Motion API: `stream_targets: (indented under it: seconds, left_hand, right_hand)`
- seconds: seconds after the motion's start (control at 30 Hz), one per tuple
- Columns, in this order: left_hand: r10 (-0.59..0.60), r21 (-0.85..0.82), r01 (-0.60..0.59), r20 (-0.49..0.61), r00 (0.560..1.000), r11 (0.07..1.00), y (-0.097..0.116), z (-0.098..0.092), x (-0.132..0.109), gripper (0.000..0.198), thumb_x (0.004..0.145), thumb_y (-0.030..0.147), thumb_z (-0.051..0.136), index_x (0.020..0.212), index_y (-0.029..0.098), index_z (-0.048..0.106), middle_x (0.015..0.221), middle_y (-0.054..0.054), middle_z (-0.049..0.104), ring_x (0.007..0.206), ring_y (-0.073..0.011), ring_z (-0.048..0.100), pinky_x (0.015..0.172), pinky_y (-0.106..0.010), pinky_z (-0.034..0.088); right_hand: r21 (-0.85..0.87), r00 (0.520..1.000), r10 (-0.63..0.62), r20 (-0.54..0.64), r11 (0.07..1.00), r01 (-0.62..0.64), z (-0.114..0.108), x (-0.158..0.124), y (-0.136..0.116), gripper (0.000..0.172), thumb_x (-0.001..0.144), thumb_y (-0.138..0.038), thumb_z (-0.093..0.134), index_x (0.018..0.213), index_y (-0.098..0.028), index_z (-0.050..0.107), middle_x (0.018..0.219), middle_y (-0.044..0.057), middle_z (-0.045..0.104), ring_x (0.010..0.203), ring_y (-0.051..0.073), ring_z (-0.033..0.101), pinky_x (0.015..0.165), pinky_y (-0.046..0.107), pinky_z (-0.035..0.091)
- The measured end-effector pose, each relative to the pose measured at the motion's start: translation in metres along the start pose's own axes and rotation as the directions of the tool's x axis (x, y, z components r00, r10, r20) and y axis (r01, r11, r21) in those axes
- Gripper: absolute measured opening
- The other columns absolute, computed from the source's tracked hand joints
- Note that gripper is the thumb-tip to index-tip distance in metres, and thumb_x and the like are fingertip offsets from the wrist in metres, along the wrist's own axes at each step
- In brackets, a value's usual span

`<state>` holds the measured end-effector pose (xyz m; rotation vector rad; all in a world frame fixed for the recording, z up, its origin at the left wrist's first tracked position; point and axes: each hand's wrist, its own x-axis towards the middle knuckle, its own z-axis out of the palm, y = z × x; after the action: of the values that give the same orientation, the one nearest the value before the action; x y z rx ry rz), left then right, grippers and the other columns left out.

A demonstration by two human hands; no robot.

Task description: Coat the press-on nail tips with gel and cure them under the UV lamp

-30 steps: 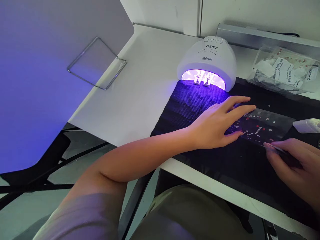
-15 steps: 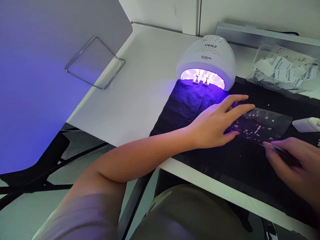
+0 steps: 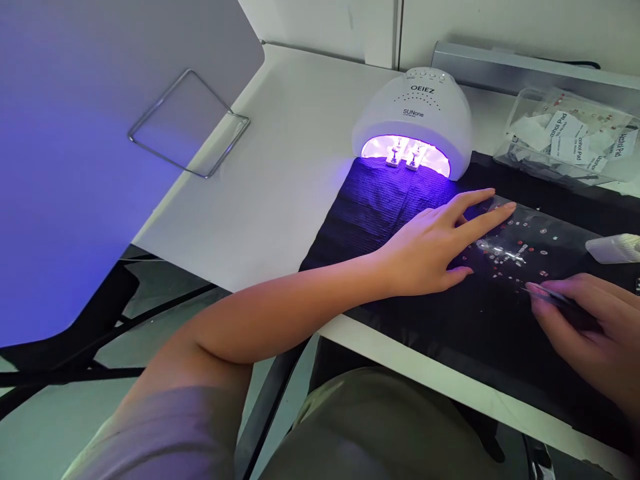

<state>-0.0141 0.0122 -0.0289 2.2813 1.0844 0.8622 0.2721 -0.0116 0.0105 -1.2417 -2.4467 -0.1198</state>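
Observation:
My left hand (image 3: 430, 243) is open, its fingers spread over the left end of a clear sticker sheet (image 3: 557, 231) dotted with small red and white designs. The fingertips rest at the sheet's upper edge. A bright glare lies across its middle. Pinched in my right hand (image 3: 590, 317) is a pair of slim metal tweezers (image 3: 555, 293), their tip just below the sheet's lower edge. My other right-hand fingers are partly hidden. Behind my left hand a white nail lamp (image 3: 413, 110) glows purple, with two nail tips on small stands (image 3: 403, 160) at its mouth.
A black crinkled towel (image 3: 390, 200) covers part of the white table (image 3: 280, 120). At the back right sits a clear box (image 3: 505, 153) of alcohol pad packets. A white bottle (image 3: 613, 249) lies right of the sheet. On the left, a wire frame (image 3: 167, 157) juts from a panel.
The sheet has shifted slightly to the right and up, and glare now shows on it. My left fingers have moved slightly; my right hand stays nearly where it was.

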Motion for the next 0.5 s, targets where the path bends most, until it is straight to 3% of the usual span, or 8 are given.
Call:
stream_targets:
  seconds: [0.23,0.4,0.5]
  left_hand:
    - [-0.001,0.002,0.001,-0.01,1.0,1.0,0.0009,0.0001,-0.001,0.089,0.1,0.013,0.063,0.179,0.039,0.03,0.186,-0.01,0.029,0.137,-0.031,0.069,0.121,-0.057,0.061]
    - [-0.004,0.016,0.004,0.0,1.0,1.0,0.0031,-0.0011,-0.0007,0.088,0.098,0.011,0.064,0.178,0.033,0.033,0.188,-0.012,0.023,0.14,-0.0323,0.068,0.12,-0.057,0.06]
    - [-0.011,0.018,0.011,0.014,1.0,1.0,0.003,-0.0015,0.0001,0.089,0.099,0.011,0.062,0.179,0.036,0.031,0.19,-0.011,0.021,0.139,-0.0316,0.069,0.121,-0.058,0.059]
  right_hand:
    - [-0.027,0.999,-0.036,0.018,0.999,0.036,-0.0004,0.0002,0.0018,0.038,0.108,-0.053,0.051,0.095,-0.024,0.071,0.074,-0.003,0.078,0.05,0.014,0.066,0.04,0.025,0.042]
    - [-0.032,0.999,-0.035,0.018,0.999,0.035,-0.0002,-0.0009,0.0029,0.041,0.109,-0.056,0.049,0.095,-0.025,0.071,0.075,-0.002,0.079,0.05,0.014,0.067,0.039,0.026,0.041]
    - [0.001,0.998,-0.045,0.031,0.999,0.045,-0.0003,-0.0011,0.0036,0.039,0.108,-0.055,0.051,0.095,-0.025,0.072,0.075,-0.002,0.079,0.051,0.014,0.068,0.04,0.026,0.042]
